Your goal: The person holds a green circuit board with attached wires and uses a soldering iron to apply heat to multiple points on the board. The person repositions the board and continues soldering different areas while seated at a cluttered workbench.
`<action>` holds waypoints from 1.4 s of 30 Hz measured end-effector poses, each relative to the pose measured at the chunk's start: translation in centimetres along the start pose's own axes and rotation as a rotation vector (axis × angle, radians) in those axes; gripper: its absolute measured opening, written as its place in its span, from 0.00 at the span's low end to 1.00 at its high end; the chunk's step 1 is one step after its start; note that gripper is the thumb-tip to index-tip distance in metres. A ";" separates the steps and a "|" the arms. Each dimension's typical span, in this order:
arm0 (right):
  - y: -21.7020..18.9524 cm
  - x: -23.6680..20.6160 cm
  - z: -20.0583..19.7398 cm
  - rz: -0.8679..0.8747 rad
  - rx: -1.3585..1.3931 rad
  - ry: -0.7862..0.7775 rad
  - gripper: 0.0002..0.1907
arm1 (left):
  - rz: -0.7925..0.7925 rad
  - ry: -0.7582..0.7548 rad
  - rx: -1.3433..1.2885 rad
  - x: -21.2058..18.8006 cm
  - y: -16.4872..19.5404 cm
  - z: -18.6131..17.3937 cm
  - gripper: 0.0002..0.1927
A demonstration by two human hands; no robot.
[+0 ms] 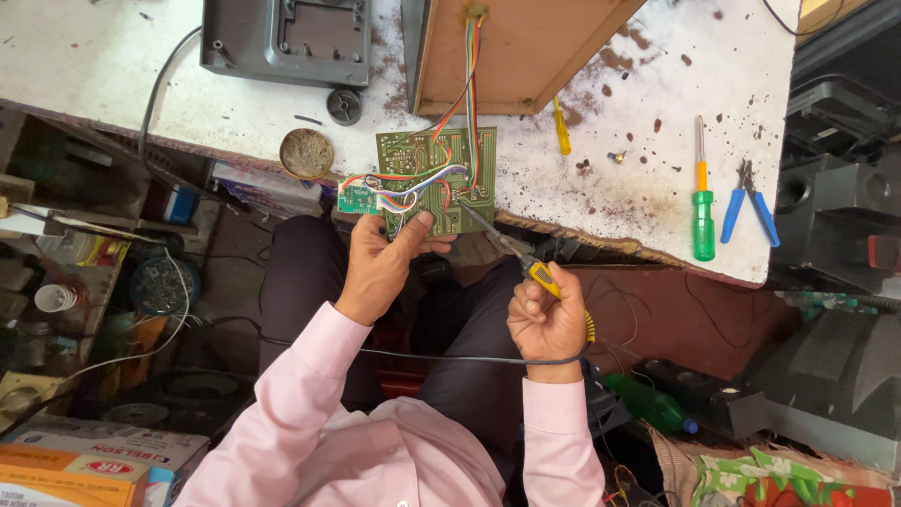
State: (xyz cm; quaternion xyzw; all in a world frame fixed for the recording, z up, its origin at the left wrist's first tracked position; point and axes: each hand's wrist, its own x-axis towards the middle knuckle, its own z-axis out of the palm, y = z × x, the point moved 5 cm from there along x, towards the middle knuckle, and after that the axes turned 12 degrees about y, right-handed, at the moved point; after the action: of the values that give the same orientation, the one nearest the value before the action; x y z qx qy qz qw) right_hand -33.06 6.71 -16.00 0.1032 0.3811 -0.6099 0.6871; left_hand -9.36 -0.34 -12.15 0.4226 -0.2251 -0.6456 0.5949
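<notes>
Circuit board [439, 183] gripped by left hand [383, 266], right hand [544, 324] fisted around soldering iron [526, 266], tip touching board.

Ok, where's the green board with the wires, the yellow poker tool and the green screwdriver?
Green circuit board [460, 192]: head view, bare right part of the board.
Yellow-handled soldering iron [542, 274]: head view, yellow handle just above the right hand.
Green screwdriver [704, 225]: head view, its green handle on the white table.

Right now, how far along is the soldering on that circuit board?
Done: green circuit board is out of its housing, wires attached. In hand: left hand steadies it; right hand holds the soldering iron, tip at the board. Left: which joints remain, I cannot tell.
</notes>
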 end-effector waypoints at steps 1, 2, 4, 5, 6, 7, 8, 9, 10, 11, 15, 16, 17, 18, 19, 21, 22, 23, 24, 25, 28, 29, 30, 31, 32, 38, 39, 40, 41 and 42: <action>0.0 0.1 -0.1 0.007 0.000 0.002 0.14 | -0.001 -0.004 0.002 0.0 0.0 0.0 0.12; 0.0 0.1 -0.1 0.015 0.005 -0.002 0.14 | -0.001 -0.008 0.003 0.0 0.1 0.0 0.12; 0.0 0.2 -0.2 0.032 0.013 -0.009 0.14 | -0.004 -0.013 -0.001 -0.1 0.2 0.1 0.12; -0.1 0.3 -0.2 0.024 0.004 -0.011 0.14 | -0.006 -0.016 -0.003 -0.1 0.2 0.2 0.12; -0.1 0.3 -0.1 0.017 -0.005 -0.014 0.13 | -0.008 -0.008 -0.004 -0.1 0.3 0.2 0.12; -0.2 0.3 0.0 0.009 -0.013 -0.016 0.13 | -0.011 -0.001 -0.005 -0.1 0.3 0.2 0.12; -0.2 0.3 0.0 -0.008 -0.027 -0.009 0.13 | -0.014 0.006 -0.005 -0.1 0.3 0.2 0.12; -0.1 0.3 0.2 -0.024 -0.042 -0.001 0.14 | -0.012 0.003 -0.007 -0.1 0.6 0.0 0.12; -0.1 0.2 0.4 -0.041 -0.056 0.006 0.14 | -0.009 0.000 -0.009 0.0 0.7 0.0 0.12; 0.0 0.2 0.5 -0.052 -0.065 0.018 0.13 | -0.006 -0.003 -0.009 0.1 0.9 -0.1 0.12; -0.1 0.2 0.8 -0.041 -0.051 0.003 0.13 | -0.005 0.003 -0.007 0.1 0.8 -0.2 0.12; 0.0 0.2 0.9 -0.025 -0.034 -0.018 0.14 | -0.004 -0.003 -0.007 0.1 0.8 -0.2 0.11; 0.1 0.1 1.0 -0.021 -0.032 -0.024 0.14 | -0.001 -0.008 -0.007 0.1 0.9 -0.2 0.11; 0.1 0.0 1.1 -0.017 -0.031 -0.029 0.14 | 0.003 -0.016 -0.003 0.1 0.9 -0.3 0.11; 0.2 0.0 1.2 -0.013 -0.029 -0.034 0.13 | 0.006 -0.024 0.001 0.1 0.9 -0.3 0.11; 1.1 -0.4 1.5 0.100 -0.040 -0.093 0.14 | 0.003 -0.021 -0.005 0.2 0.7 -0.4 0.11; 1.5 -0.6 1.7 0.157 -0.045 -0.123 0.14 | -0.002 -0.011 -0.016 0.3 0.6 -0.4 0.10; 1.4 -0.9 1.8 0.118 0.002 -0.143 0.14 | -0.012 0.001 -0.024 0.2 0.4 -0.5 0.10; 1.0 -1.3 1.8 0.075 0.047 -0.160 0.14 | -0.030 0.006 -0.033 -0.2 0.1 -0.4 0.10; 0.7 -1.3 2.1 0.033 0.092 -0.189 0.14 | -0.037 0.007 -0.040 -0.1 0.0 -0.4 0.10; -0.5 -2.0 2.4 -0.093 0.031 -0.157 0.12 | -0.021 -0.006 -0.049 0.2 0.4 -0.7 0.10; -0.6 -2.2 2.1 -0.161 -0.014 -0.121 0.12 | -0.017 -0.015 -0.053 0.2 0.3 -0.6 0.10; -0.7 -2.5 2.0 -0.231 -0.058 -0.088 0.13 | -0.013 -0.013 -0.053 0.3 0.3 -0.6 0.10; -0.7 -2.7 1.7 -0.301 -0.103 -0.053 0.14 | -0.012 -0.010 -0.053 0.3 0.3 -0.6 0.10; -0.6 -2.8 1.5 -0.331 -0.114 -0.024 0.13 | -0.012 -0.005 -0.052 0.2 0.2 -0.6 0.11; 0.8 -2.5 0.7 -0.433 -0.166 0.037 0.12 | -0.010 -0.005 -0.056 0.1 0.3 -0.4 0.11; 0.9 -2.4 0.7 -0.436 -0.167 0.028 0.12 | -0.014 -0.007 -0.046 0.1 0.3 -0.4 0.11; 0.9 -2.3 0.7 -0.439 -0.167 0.019 0.12 | -0.018 -0.008 -0.037 0.1 0.3 -0.3 0.11; 1.0 -2.3 0.7 -0.433 -0.166 0.024 0.12 | -0.021 -0.009 -0.028 0.0 0.4 -0.3 0.11; 1.1 -2.2 0.6 -0.426 -0.165 0.029 0.12 | -0.019 -0.005 -0.034 0.0 0.4 -0.3 0.11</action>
State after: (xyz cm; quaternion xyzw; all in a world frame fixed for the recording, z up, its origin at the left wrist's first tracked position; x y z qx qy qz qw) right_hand -31.77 8.31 -14.47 -0.0273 0.4528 -0.7063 0.5434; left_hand -8.90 -0.37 -12.03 0.4129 -0.2118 -0.6562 0.5950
